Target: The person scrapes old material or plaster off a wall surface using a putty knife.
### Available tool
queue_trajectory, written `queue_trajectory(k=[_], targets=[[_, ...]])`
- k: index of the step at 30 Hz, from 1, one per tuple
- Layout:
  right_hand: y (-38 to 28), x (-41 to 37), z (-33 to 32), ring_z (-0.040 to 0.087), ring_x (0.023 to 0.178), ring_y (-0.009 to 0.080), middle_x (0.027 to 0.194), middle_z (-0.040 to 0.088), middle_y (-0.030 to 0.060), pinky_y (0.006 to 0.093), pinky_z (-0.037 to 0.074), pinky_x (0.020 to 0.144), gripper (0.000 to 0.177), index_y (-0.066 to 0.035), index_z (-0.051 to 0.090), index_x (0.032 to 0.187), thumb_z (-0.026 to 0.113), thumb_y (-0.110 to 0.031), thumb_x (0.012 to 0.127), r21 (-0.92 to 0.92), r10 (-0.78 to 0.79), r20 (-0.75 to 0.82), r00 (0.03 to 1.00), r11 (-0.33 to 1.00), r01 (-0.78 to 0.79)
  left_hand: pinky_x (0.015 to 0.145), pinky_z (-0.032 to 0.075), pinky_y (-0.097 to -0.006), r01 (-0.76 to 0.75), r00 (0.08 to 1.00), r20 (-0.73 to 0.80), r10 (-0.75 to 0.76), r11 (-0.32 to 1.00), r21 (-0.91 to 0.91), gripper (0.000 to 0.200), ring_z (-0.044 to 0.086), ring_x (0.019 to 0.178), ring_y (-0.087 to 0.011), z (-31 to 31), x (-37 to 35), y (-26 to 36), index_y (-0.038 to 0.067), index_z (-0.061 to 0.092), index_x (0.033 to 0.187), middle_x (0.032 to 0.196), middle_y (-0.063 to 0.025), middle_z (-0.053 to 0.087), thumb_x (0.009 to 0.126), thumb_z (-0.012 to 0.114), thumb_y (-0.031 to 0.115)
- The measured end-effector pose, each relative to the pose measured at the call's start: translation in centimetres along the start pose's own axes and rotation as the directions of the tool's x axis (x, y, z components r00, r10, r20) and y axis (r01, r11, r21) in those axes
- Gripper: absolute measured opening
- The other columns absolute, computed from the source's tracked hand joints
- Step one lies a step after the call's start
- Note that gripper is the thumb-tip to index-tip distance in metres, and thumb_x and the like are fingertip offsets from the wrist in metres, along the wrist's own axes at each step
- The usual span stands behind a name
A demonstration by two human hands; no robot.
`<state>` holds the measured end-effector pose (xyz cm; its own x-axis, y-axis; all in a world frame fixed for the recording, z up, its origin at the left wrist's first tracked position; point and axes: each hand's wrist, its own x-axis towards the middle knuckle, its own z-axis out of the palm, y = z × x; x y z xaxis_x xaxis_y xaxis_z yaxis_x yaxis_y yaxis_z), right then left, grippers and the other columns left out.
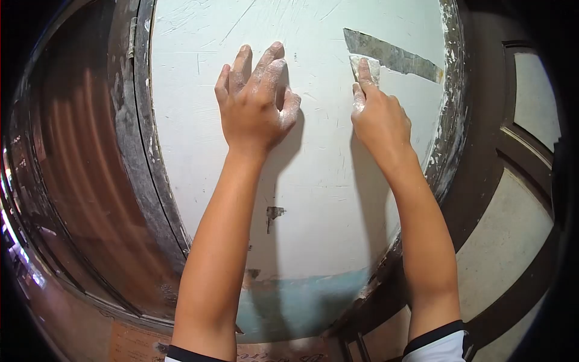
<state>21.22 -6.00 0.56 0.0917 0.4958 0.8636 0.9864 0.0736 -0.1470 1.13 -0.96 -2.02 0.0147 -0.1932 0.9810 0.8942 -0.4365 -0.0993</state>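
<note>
The right hand (383,117)'s grip is closed on the scraper (374,66), set at the panel (325,163) just below the grey strip (396,55), where too steep an angle could gouge it, while the dusty, spread left hand (256,111) might slip.

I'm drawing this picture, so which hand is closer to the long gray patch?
Right. The right hand is just below the long gray patch, holding a small flat tool. The left hand is farther off, left of the patch, in front of the white panel.
</note>
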Motion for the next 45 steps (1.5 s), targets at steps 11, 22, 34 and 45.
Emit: queue_trajectory(k=[11,22,34,45], targets=[[-0.9,1.2,-0.5,0.074,0.091,0.0449,0.095,0.076,0.0232,0.0582,0.059,0.082,0.057,-0.022,0.038,0.165,0.047,-0.030,0.109,0.040,0.002,-0.020,1.000,0.999,-0.001,0.125,0.025,-0.0506,-0.009,1.000,-0.012,0.009,1.000,0.003,0.044,0.045,0.150,-0.0299,0.0,0.1,0.0,0.017,0.071,0.124,0.151,0.0106,0.063,0.080,0.069,0.018],[-1.9,2.2,-1.3,0.074,0.097,0.0464,0.100,0.077,0.0238,0.0583,0.058,0.087,0.057,-0.018,0.039,0.165,0.045,-0.031,0.109,0.048,0.000,-0.010,1.000,0.999,0.000,0.125,0.026,-0.0528,-0.012,1.000,-0.004,0.012,1.000,0.002,0.044,0.044,0.151,-0.0303,0.0,0.0,-0.2,0.018,0.070,0.125,0.151,0.0101,0.063,0.081,0.069,0.018],[-3.7,3.9,-2.8,0.071,0.110,0.0456,0.115,0.075,0.0269,0.0562,0.057,0.094,0.053,-0.011,0.047,0.159,0.043,-0.028,0.109,0.127,0.061,0.079,0.995,0.989,-0.071,0.125,0.025,-0.0508,-0.007,1.000,-0.023,0.006,1.000,-0.020,0.043,0.045,0.150,-0.0294,0.1,0.0,-0.1,0.017,0.072,0.123,0.150,0.0089,0.064,0.081,0.070,0.019],[-1.5,0.7,-1.8,0.068,0.106,0.0476,0.116,0.074,0.0238,0.0555,0.051,0.098,0.051,-0.019,0.048,0.159,0.047,-0.029,0.109,0.095,0.042,0.055,0.998,0.994,-0.047,0.124,0.027,-0.0512,-0.017,1.000,-0.011,0.017,1.000,-0.012,0.042,0.045,0.150,-0.0299,-0.1,0.1,-0.4,0.017,0.072,0.123,0.149,0.0103,0.065,0.081,0.069,0.019]])
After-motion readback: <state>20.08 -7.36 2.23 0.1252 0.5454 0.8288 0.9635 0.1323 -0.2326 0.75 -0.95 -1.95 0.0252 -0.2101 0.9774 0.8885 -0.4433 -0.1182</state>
